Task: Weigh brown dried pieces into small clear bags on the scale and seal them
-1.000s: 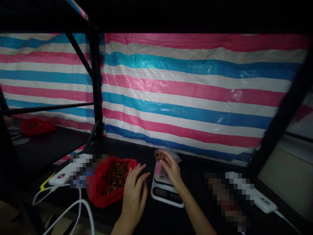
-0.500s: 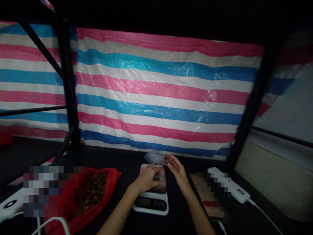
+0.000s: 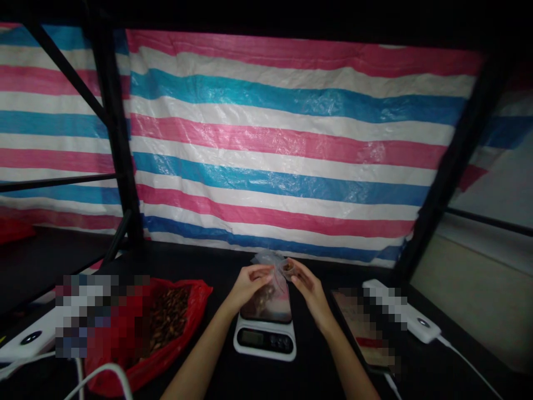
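A white kitchen scale [image 3: 265, 340] sits on the dark bench in front of me, with a small clear bag [image 3: 266, 297] of brown contents standing on its platform. My left hand [image 3: 249, 284] pinches the top of that bag. My right hand [image 3: 306, 286] holds a small clear cup [image 3: 287, 269] of brown pieces just above the bag's mouth. To the left lies an open red plastic bag [image 3: 166, 328] filled with brown nuts or seeds.
A striped pink, blue and white tarp [image 3: 275, 144] hangs behind the bench. Black shelf posts [image 3: 112, 133] stand left and right. White power strips [image 3: 416, 319] with cables lie at both sides. A flat brown packet [image 3: 353, 328] lies right of the scale.
My left hand left the red bag, went to the scale and now lifts the clear bag's top. My right hand has kept the cup by the bag. The view swung right.
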The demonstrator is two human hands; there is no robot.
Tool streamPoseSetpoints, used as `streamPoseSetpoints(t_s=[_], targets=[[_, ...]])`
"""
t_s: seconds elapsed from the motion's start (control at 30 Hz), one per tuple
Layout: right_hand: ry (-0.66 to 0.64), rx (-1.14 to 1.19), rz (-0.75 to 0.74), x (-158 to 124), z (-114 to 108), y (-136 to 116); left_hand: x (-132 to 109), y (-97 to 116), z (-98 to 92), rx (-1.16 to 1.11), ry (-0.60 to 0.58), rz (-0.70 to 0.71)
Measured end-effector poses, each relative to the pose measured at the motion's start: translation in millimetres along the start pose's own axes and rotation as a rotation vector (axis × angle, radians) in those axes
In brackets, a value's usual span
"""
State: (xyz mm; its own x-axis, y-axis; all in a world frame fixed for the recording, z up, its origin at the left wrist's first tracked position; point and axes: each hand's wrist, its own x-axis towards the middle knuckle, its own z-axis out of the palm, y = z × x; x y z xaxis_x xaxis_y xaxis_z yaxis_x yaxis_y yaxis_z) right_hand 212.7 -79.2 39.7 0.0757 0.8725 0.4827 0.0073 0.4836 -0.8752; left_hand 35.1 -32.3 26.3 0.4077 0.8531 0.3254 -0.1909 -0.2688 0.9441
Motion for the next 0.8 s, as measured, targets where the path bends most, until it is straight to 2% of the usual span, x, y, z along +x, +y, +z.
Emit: streamPoseSetpoints(t_s=[0.2,0.4,0.47,0.8], targets=[[0.027,-0.038,0.014,0.6,0.0,-1.1,-4.9,3.1,2.2,0.104,-0.05,0.015],[0.027,-0.017,0.018,3.1,-1.8,1.6,-14.6,7.5,12.5,0.718,-0.084,0.149],[0.028,-0.019,0.019,3.2,-2.3,1.8,-16.5,6.2,17.4,0.84,-0.118,0.187],[0.023,-0.051,-0.002,2.1,-0.8,3.8,-16.8,-2.6,25.6,0.911,-0.106,0.251]])
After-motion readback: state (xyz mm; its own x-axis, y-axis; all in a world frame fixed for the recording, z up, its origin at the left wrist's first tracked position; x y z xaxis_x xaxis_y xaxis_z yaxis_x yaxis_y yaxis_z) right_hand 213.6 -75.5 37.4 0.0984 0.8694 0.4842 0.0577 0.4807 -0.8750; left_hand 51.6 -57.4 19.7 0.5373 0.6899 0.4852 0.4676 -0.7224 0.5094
